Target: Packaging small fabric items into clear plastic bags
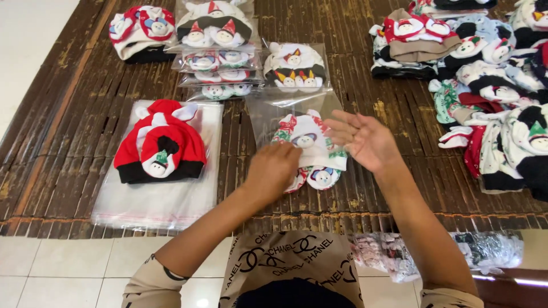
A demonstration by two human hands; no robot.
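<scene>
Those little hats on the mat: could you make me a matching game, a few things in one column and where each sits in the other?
Things:
1. red hat
2. white hat
3. left hand
4. loose pile of hats

Places:
A. far right of the mat
B. pressing on the white hat's near edge
C. on the stack of clear bags
D. partly inside a clear bag, centre

Pairs: 1-C, 2-D, 3-B, 4-A

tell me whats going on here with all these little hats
A person sits at a woven mat. Their left hand presses on a white snowman hat lying half inside a clear plastic bag; the right hand hovers open above it. Bagged hats are stacked behind, loose hats piled at right.
</scene>
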